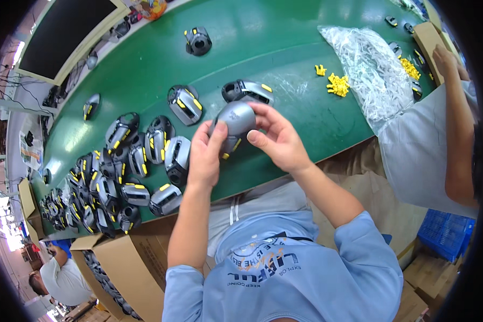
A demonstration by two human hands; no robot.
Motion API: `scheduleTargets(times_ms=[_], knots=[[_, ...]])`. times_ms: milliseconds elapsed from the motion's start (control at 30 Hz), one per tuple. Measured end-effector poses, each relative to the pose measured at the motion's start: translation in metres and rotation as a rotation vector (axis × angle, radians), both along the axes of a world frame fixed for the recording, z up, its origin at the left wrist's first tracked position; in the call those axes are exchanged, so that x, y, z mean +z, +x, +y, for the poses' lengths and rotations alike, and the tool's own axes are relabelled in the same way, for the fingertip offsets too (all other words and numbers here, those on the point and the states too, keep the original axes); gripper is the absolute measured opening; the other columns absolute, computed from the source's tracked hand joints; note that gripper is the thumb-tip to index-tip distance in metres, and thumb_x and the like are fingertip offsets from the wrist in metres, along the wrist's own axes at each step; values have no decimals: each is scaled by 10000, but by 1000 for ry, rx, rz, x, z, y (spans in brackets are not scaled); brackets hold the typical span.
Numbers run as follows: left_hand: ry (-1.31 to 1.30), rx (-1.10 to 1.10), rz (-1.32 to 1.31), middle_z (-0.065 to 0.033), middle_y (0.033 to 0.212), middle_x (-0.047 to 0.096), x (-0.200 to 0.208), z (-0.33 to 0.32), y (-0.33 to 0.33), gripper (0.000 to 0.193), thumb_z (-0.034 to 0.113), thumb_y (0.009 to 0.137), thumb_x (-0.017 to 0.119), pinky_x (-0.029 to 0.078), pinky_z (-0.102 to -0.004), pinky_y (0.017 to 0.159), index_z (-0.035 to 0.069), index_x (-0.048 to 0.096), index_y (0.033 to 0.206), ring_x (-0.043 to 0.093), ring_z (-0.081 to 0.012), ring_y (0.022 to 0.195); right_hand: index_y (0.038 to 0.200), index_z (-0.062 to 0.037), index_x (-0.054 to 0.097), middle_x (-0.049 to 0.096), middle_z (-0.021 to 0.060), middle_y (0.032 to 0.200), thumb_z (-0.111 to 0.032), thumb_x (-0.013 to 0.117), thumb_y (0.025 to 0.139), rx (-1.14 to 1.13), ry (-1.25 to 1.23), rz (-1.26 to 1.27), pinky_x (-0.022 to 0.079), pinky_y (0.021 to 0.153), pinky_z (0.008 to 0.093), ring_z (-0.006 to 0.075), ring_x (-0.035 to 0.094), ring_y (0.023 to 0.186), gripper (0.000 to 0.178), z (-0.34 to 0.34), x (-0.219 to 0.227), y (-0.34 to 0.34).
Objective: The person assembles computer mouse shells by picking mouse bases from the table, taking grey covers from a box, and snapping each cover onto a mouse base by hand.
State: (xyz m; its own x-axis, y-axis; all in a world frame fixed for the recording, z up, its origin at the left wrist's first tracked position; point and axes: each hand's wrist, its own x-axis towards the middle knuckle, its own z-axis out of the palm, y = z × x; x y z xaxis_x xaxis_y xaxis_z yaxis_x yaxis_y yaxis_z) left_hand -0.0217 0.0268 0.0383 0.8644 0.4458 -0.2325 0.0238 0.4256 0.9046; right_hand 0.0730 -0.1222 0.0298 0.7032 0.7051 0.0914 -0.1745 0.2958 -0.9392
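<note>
Over the near edge of the green table, I hold a smooth grey rounded plastic shell (237, 118), shaped like a computer mouse cover, between both hands. My left hand (205, 155) is closed on its left side, thumb on top. The fingers of my right hand (279, 139) grip its right side. Just below the shell shows a dark part with a yellow strip (231, 146); whether it belongs to the shell I cannot tell. Behind my hands lie a grey-and-black housing with yellow pieces (248, 92) and another similar housing (185, 104).
Many like housings crowd the green table (263, 43) at left. Small yellow clips (338, 85) and a clear plastic bag of pale pieces (367, 70) lie right. A co-worker's arm (459, 129) reaches in there. An open cardboard box (129, 263) stands near left; a monitor (70, 35) stands far left.
</note>
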Motion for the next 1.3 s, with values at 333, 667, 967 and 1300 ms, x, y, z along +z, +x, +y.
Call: scheduleTargets(times_ms=[333, 667, 967, 1300], knots=[[-326, 32, -172, -33, 1073, 690, -14, -18, -18, 469, 498, 1043, 485, 538, -326, 765, 81, 590, 1230, 663, -151, 911, 1137, 29, 629, 645, 31, 1024, -103, 650, 987, 31, 120, 128, 535, 805, 247, 79, 606, 940, 201, 9, 5, -14], [223, -24, -85, -5, 1056, 596, 10, 9, -39, 413, 335, 1005, 646, 474, -263, 790, 30, 519, 1253, 547, -57, 902, 1006, 30, 657, 590, -2, 903, -134, 594, 1011, 195, -32, -53, 449, 681, 233, 67, 539, 792, 176, 19, 1, 2], [872, 306, 593, -173, 1043, 694, 23, 277, 60, 827, 673, 838, 687, 523, -346, 784, -85, 629, 1164, 650, -206, 898, 1108, -12, 689, 682, 110, 969, -116, 697, 914, 293, -253, -615, 549, 745, 317, 199, 672, 842, 219, 30, 5, 37], [1815, 308, 779, -277, 1078, 685, 15, 329, 139, 902, 775, 880, 493, 468, -520, 963, -67, 667, 1154, 633, -439, 1071, 932, -111, 635, 606, 60, 789, -269, 652, 946, 283, -48, -1009, 539, 622, 407, 267, 650, 790, 160, 43, -14, 26]])
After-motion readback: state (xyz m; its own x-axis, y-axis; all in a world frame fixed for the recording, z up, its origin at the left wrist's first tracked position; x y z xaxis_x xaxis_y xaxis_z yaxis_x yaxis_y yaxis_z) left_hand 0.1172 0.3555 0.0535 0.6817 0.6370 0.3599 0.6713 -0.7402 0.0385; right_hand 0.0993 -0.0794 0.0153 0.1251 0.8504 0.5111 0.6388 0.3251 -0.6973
